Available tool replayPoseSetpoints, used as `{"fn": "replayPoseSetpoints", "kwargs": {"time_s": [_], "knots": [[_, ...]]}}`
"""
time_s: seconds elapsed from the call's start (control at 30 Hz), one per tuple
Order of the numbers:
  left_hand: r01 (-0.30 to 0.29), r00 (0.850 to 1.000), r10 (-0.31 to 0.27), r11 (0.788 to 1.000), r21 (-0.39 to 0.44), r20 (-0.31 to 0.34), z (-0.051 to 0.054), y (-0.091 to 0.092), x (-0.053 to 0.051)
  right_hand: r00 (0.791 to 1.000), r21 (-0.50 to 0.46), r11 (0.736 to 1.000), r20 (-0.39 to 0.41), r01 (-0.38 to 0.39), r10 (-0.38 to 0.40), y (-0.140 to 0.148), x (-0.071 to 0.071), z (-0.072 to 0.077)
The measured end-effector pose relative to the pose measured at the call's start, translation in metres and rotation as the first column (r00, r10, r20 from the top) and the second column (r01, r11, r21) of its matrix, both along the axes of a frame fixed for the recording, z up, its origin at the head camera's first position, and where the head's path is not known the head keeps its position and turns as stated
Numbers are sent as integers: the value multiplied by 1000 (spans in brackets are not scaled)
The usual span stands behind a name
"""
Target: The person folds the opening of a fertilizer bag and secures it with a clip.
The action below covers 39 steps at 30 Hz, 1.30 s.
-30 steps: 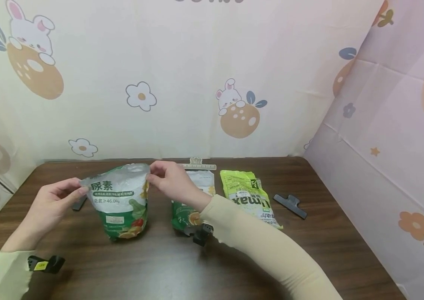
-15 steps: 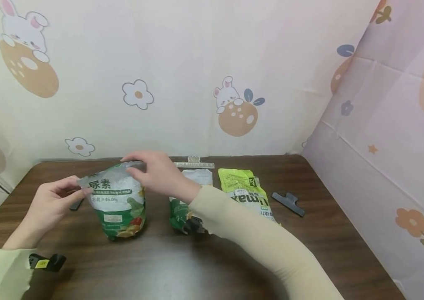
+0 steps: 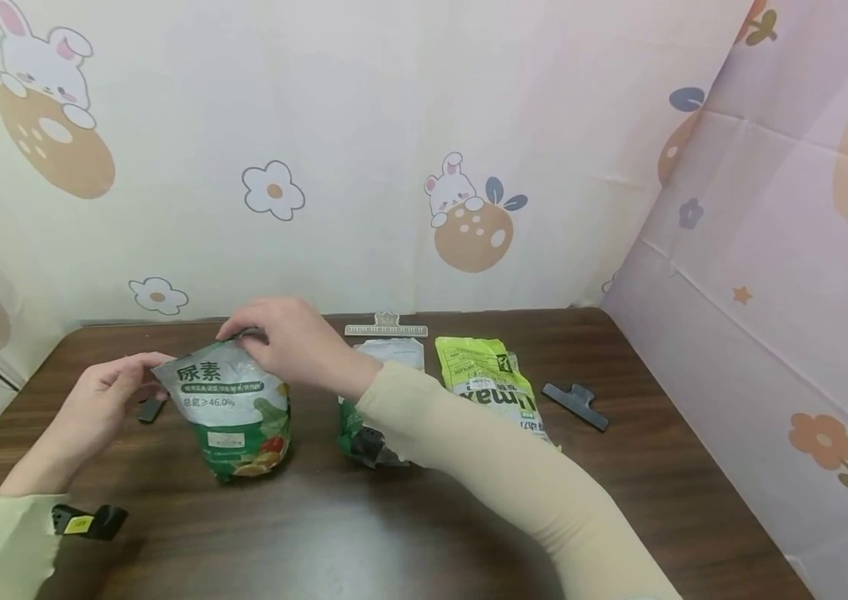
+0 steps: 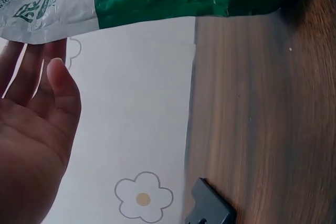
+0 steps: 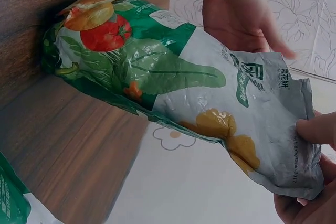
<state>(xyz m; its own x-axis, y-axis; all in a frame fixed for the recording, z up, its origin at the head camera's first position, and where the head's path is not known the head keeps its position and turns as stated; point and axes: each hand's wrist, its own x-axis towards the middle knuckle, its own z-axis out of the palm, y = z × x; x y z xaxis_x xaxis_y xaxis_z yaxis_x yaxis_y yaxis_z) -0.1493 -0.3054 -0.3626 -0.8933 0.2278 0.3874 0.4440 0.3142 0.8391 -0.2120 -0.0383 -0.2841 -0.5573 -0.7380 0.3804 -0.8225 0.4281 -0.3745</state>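
Note:
A green and white bag of urea fertilizer (image 3: 228,417) stands upright at the table's left, its top leaning flat. My right hand (image 3: 292,342) pinches the bag's upper edge; in the right wrist view the right thumb (image 5: 317,129) presses its silvery top, with fingers behind. My left hand (image 3: 89,417) is at the bag's upper left corner. In the left wrist view this hand (image 4: 37,129) has its fingertips behind the bag's edge, while the thumb stands apart from the bag. The bag's back is hidden.
Another green and white bag (image 3: 389,354) lies to the right, partly behind my right forearm. Beyond it is a yellow-green bag (image 3: 476,367). A ruler-marked clip (image 3: 386,329) lies at the back, a dark clip (image 3: 577,406) at the right, and another dark clip (image 3: 151,408) behind my left hand.
My right hand has moved left along the bag's top, and the top has folded flatter. The left thumb has come off the corner it was pinching.

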Motion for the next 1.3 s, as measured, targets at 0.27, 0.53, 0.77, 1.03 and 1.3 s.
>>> {"fn": "replayPoseSetpoints", "kwargs": {"time_s": [0.27, 0.53, 0.77, 1.03, 1.3], "knots": [[-50, 998, 54, 988, -149, 21, 5, 4, 1, 999, -23, 999, 24, -37, 38, 1, 4, -2], [-48, 998, 52, 989, -142, 27, 3, 8, 2, 991, -58, 998, 128, -35, 43, 3, 5, -4], [-79, 996, 83, 990, -116, 30, 0, 13, 3, 988, -55, 998, 149, -42, 49, 1, 9, -2], [-163, 986, 164, 981, -101, 3, -4, 23, 0, 992, -26, 999, 124, 34, -30, -4, 13, -3], [-256, 966, 257, 965, -55, 18, -9, 29, 3, 991, -37, 997, 118, 65, -60, -5, 12, -3]]}}
